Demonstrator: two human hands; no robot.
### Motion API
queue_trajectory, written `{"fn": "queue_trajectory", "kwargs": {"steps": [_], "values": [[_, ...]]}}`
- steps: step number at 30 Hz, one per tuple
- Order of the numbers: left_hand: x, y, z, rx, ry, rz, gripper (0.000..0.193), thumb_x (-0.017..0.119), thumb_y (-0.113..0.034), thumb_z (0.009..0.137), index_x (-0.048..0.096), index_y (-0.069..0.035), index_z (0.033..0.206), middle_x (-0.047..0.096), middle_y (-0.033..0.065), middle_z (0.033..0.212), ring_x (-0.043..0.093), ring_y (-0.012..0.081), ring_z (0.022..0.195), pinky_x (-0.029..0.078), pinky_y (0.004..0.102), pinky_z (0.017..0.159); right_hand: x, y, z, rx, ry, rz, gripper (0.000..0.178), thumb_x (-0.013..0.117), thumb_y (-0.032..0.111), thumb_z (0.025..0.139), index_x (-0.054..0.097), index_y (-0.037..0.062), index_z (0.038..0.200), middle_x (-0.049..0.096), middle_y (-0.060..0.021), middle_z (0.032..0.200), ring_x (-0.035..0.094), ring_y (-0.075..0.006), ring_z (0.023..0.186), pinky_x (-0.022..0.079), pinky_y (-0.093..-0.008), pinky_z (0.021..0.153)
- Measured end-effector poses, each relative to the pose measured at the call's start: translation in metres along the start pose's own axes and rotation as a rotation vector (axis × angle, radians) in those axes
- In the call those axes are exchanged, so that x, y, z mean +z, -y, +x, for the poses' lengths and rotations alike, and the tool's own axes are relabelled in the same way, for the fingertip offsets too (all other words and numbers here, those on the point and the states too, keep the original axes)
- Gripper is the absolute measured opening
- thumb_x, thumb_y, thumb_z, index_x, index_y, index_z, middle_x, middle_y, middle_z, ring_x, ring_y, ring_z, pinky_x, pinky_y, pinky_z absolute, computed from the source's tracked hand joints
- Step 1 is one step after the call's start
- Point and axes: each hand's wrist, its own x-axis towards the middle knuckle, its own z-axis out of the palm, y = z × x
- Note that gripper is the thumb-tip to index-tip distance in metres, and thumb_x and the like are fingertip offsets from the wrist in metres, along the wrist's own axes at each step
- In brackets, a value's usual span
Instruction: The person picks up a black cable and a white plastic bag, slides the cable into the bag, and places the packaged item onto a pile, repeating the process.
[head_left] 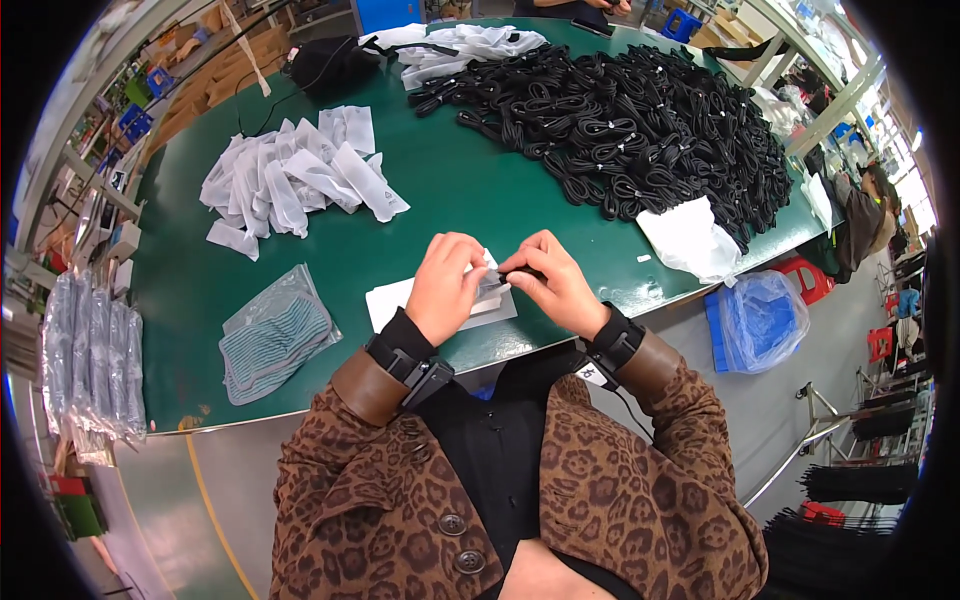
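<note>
Close together near the table's front edge, my two hands work over a flat stack of white bags (390, 300). The fingers of my left hand (446, 290) are pinched on a small frosted plastic bag (490, 279). My right hand (556, 284) pinches a small black piece (522, 272) that looks like part of a black cable, at the bag's edge. My fingers hide most of both. A large heap of bundled black cables (620, 130) covers the far right of the table. At the far left lies a pile of filled frosted bags (290, 180).
Striped cloth pieces in a clear bag (280, 335) lie left on the green table (420, 190). A white plastic sheet (690, 238) sits by the heap. Beside the table stands a blue bin with a clear liner (758, 320). Wrapped bundles (92, 350) hang at left; another person's hands (615, 6) show at the back.
</note>
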Motion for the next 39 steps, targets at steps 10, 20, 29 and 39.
{"fn": "queue_trajectory", "kwargs": {"steps": [10,20,29,39], "values": [[-0.021,0.011,0.018,-0.367,-0.031,-0.635,0.006,0.061,-0.005,0.090,0.059,-0.001,0.094,0.064,0.0056,0.102,0.059,0.0110,0.091,0.046,0.0256,0.085,-0.008,0.023,0.029,-0.008,-0.161,0.421,0.022,0.067,-0.003,0.084,0.057,0.0002,0.103,0.055,-0.0060,0.104,0.054,-0.0122,0.094,0.047,-0.0251,0.078],[-0.026,0.005,0.021,-0.505,-0.005,-0.883,0.017,0.056,-0.011,0.096,0.060,0.001,0.108,0.063,0.0048,0.101,0.057,0.0094,0.092,0.046,0.0251,0.085,-0.011,0.032,0.046,0.083,-0.188,0.278,0.023,0.071,-0.001,0.083,0.056,0.0000,0.100,0.060,-0.0036,0.092,0.056,-0.0092,0.078,0.047,-0.0236,0.070],[-0.039,-0.003,0.030,-0.613,0.017,-1.270,0.021,0.049,-0.010,0.099,0.056,0.006,0.110,0.062,0.0121,0.105,0.062,0.0170,0.093,0.051,0.0310,0.087,-0.008,0.044,0.048,-0.097,0.008,0.316,0.020,0.071,-0.002,0.082,0.061,-0.0007,0.098,0.062,-0.0024,0.090,0.057,-0.0094,0.076,0.048,-0.0229,0.066],[-0.041,-0.006,0.031,-0.682,0.177,-1.414,0.020,0.051,-0.012,0.099,0.056,0.006,0.106,0.062,0.0145,0.107,0.063,0.0202,0.093,0.053,0.0341,0.086,-0.003,0.038,0.041,0.027,-0.002,0.671,0.025,0.068,-0.006,0.081,0.063,-0.0002,0.104,0.060,-0.0071,0.094,0.059,-0.0151,0.084,0.051,-0.0280,0.069]]}}
